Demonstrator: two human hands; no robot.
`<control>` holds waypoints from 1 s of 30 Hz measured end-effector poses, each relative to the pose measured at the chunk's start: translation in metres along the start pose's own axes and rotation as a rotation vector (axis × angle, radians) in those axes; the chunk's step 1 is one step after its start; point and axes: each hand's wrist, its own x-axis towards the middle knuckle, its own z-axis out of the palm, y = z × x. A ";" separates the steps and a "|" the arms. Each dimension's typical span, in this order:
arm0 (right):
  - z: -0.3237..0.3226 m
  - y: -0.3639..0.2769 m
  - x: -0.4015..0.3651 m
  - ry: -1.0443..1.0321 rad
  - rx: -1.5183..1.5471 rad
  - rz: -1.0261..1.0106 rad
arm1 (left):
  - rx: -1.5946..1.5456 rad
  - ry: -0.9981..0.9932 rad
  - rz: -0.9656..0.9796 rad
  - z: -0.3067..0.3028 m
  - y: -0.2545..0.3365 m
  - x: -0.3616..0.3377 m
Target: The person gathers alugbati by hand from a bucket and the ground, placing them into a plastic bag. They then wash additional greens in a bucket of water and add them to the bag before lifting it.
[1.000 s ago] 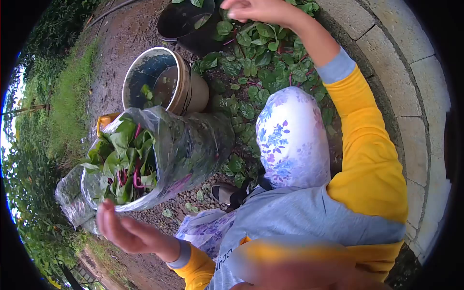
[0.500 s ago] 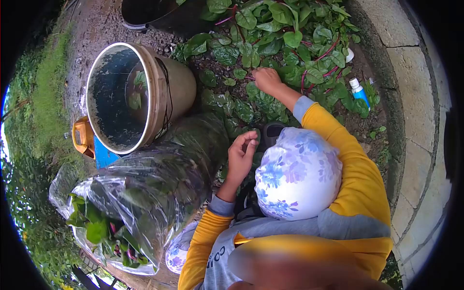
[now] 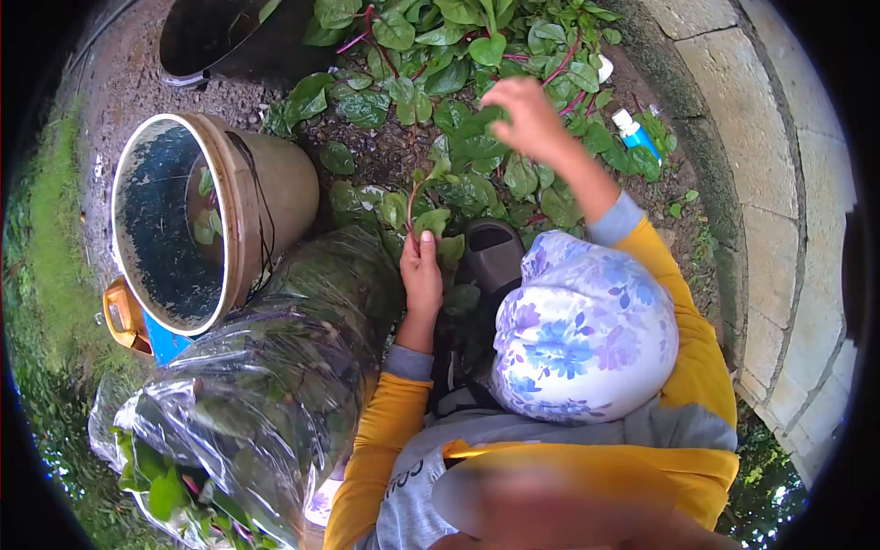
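Note:
My left hand (image 3: 423,275) is closed on the lower end of a leafy stem (image 3: 414,200), thumb pressed against it. The stem stands up from my fingers, with several green leaves on it. My right hand (image 3: 530,119) hangs over the leafy plants (image 3: 472,188), slightly blurred. Its thumb and fingers are bent but apart, and I see nothing held between them. Reddish-purple stems run among the glossy leaves beyond it. Beside my left forearm lies a clear plastic bag (image 3: 275,394) filled with leaves.
A worn bucket (image 3: 280,179) lies tilted at the left, some leaves inside. Behind it is a black container (image 3: 266,55). A blue bottle with a white cap (image 3: 639,137) lies at the right, near the stone edging (image 3: 761,211). My sandalled foot (image 3: 490,252) is between my hands.
My left hand has moved forward and now holds a leafy stem. My right hand has let go of the plants and lifted away. The view has shifted, moving the surroundings leftward.

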 end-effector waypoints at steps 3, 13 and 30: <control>-0.017 0.079 0.024 0.255 -0.338 0.172 | -0.103 0.018 0.060 -0.002 0.006 -0.005; -0.013 0.170 -0.014 0.817 0.159 0.031 | -0.575 0.068 -0.171 -0.022 -0.006 -0.019; -0.011 0.176 0.054 0.158 0.110 0.525 | -0.603 0.035 -0.290 -0.020 -0.018 -0.005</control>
